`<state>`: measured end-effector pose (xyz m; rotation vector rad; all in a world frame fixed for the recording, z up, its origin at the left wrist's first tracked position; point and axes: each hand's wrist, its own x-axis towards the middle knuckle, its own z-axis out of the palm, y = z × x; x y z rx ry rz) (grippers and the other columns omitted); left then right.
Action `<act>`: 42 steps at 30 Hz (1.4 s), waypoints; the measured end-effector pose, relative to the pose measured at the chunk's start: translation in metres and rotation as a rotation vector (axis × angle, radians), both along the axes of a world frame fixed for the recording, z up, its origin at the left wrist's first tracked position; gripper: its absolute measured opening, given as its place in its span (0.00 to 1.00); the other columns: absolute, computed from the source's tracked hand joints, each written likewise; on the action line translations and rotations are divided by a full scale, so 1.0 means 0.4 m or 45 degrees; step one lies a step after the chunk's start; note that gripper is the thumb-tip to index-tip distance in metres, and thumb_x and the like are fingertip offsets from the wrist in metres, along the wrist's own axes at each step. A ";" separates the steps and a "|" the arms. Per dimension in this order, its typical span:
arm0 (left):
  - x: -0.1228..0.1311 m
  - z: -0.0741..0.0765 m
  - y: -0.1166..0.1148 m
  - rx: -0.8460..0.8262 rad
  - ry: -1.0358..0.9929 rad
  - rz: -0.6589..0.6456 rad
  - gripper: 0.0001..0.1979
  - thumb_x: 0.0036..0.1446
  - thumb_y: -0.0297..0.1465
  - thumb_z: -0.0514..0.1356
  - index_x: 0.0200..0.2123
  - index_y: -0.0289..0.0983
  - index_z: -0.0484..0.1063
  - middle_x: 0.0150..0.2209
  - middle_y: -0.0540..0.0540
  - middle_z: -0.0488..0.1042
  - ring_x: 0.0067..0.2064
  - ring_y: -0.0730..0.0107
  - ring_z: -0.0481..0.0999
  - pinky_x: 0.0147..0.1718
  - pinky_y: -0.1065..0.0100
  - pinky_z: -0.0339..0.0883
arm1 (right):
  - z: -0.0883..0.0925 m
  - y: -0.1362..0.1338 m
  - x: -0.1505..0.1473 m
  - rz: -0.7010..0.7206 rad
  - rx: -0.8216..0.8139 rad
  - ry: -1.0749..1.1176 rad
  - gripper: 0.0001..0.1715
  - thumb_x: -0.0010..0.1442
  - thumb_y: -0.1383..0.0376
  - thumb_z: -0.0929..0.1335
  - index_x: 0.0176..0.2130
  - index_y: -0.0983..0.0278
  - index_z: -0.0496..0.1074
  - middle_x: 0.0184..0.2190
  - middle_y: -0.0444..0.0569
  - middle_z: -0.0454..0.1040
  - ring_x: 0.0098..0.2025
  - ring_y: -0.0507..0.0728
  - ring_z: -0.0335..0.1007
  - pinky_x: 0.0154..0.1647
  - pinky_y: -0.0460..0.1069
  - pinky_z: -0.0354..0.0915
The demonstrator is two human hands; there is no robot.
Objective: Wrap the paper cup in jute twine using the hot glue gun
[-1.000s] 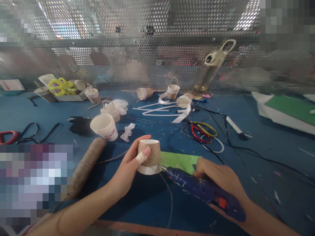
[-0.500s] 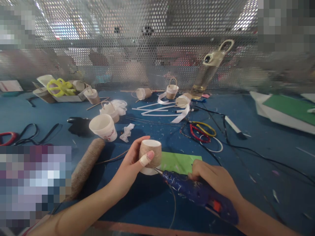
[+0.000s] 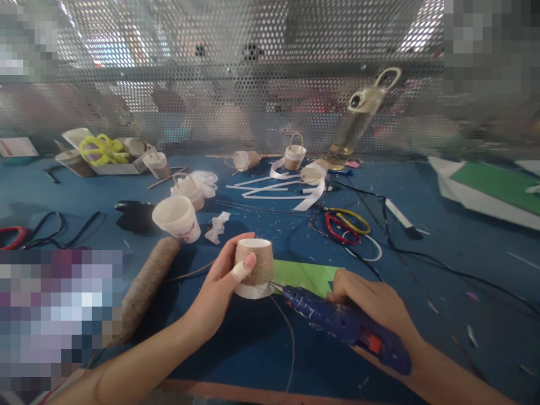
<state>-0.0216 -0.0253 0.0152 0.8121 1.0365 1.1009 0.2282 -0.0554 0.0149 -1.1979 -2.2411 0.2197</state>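
My left hand (image 3: pixel 225 278) is closed around a small paper cup (image 3: pixel 260 264) wound with brown twine, a white band showing bare along its lower edge. A bandage wraps the thumb, which presses on the twine. In my right hand (image 3: pixel 371 301) is a blue glue gun (image 3: pixel 333 318) with a red part on its body. Its metal nozzle points left at the lower edge of the twine, touching it or very close. A loose strand of twine (image 3: pixel 292 337) hangs from the cup down over the table. Behind the gun lies a green paper strip (image 3: pixel 306 275).
Left of the cup lie a twine spool (image 3: pixel 147 287) and a white paper cup (image 3: pixel 177 219). Further back are small twine baskets (image 3: pixel 295 157), white strips (image 3: pixel 270 191) and a leaning bottle (image 3: pixel 352 126). Red and yellow scissors (image 3: pixel 346 225) and black cords (image 3: pixel 442 264) lie right.
My left hand has moved slightly left with the cup and turned it a little. The glue gun's nozzle has shifted slightly right and up along the twine's lower edge.
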 end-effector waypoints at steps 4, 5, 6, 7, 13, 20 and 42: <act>-0.002 0.006 -0.001 -0.054 -0.066 -0.009 0.24 0.56 0.45 0.68 0.55 0.46 0.75 0.50 0.48 0.78 0.48 0.63 0.73 0.42 0.68 0.68 | 0.008 0.003 0.006 0.037 -0.028 0.014 0.11 0.55 0.72 0.62 0.32 0.57 0.55 0.24 0.37 0.60 0.21 0.50 0.56 0.25 0.47 0.49; -0.002 0.007 -0.002 -0.062 -0.077 -0.011 0.24 0.56 0.45 0.68 0.55 0.46 0.75 0.50 0.48 0.78 0.48 0.63 0.73 0.42 0.68 0.68 | 0.010 0.004 0.008 0.054 -0.038 0.014 0.10 0.56 0.72 0.62 0.32 0.57 0.55 0.24 0.38 0.60 0.21 0.50 0.56 0.25 0.47 0.50; -0.003 0.007 -0.002 -0.067 -0.086 -0.012 0.24 0.57 0.45 0.68 0.55 0.46 0.75 0.50 0.47 0.78 0.48 0.63 0.74 0.41 0.68 0.68 | 0.011 0.005 0.011 0.071 -0.047 0.011 0.10 0.56 0.71 0.62 0.32 0.57 0.55 0.25 0.38 0.60 0.21 0.50 0.57 0.25 0.47 0.50; -0.003 0.007 -0.002 -0.071 -0.095 -0.012 0.24 0.57 0.45 0.68 0.55 0.45 0.76 0.50 0.47 0.79 0.48 0.63 0.74 0.41 0.68 0.68 | 0.013 0.006 0.013 0.089 -0.053 0.005 0.10 0.56 0.71 0.62 0.32 0.57 0.55 0.25 0.38 0.61 0.21 0.50 0.57 0.25 0.46 0.50; -0.003 0.009 0.000 -0.084 -0.122 -0.004 0.24 0.56 0.43 0.68 0.55 0.44 0.77 0.49 0.46 0.79 0.47 0.63 0.75 0.40 0.69 0.69 | 0.016 0.011 0.026 0.126 -0.062 -0.060 0.11 0.52 0.70 0.62 0.32 0.57 0.54 0.24 0.38 0.63 0.20 0.50 0.57 0.23 0.46 0.50; -0.010 0.010 0.003 -0.064 -0.175 0.035 0.25 0.57 0.44 0.67 0.56 0.43 0.76 0.49 0.44 0.79 0.47 0.61 0.76 0.41 0.68 0.70 | -0.002 0.026 0.027 -0.033 -0.134 -0.134 0.10 0.54 0.70 0.65 0.35 0.57 0.59 0.27 0.41 0.72 0.21 0.53 0.66 0.22 0.47 0.55; -0.001 0.013 -0.002 0.093 -0.019 0.028 0.25 0.53 0.41 0.71 0.55 0.46 0.76 0.53 0.46 0.78 0.55 0.56 0.73 0.51 0.63 0.66 | 0.038 0.003 -0.015 0.751 -1.388 0.715 0.20 0.61 0.60 0.75 0.49 0.58 0.66 0.49 0.50 0.78 0.37 0.51 0.74 0.34 0.46 0.64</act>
